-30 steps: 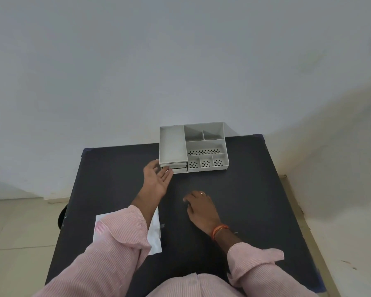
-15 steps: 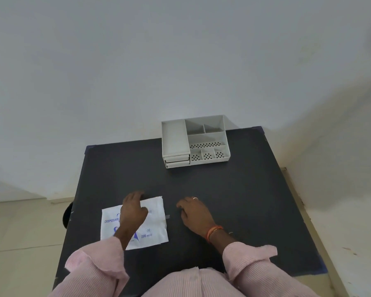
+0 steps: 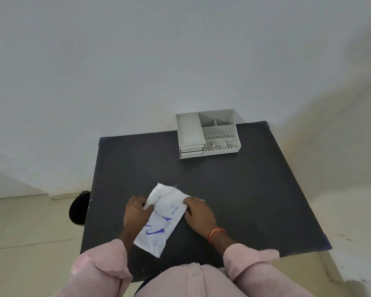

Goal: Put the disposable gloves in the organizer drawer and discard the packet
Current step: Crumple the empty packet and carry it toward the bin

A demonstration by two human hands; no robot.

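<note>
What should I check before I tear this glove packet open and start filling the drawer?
1. Both hands on the packet: ok, left hand and right hand grip its sides.
2. Packet still sealed: cannot tell.
3. Organizer within reach on the table: ok, at the far edge.
4. Drawer pulled out: not ok, looks closed.
5. Bin for the packet: cannot tell, only a dark object beside the table.

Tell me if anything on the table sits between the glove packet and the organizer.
Nothing visible does. The packet is held by the left hand and right hand; only bare table lies before the organizer, whose drawers look shut.
</note>
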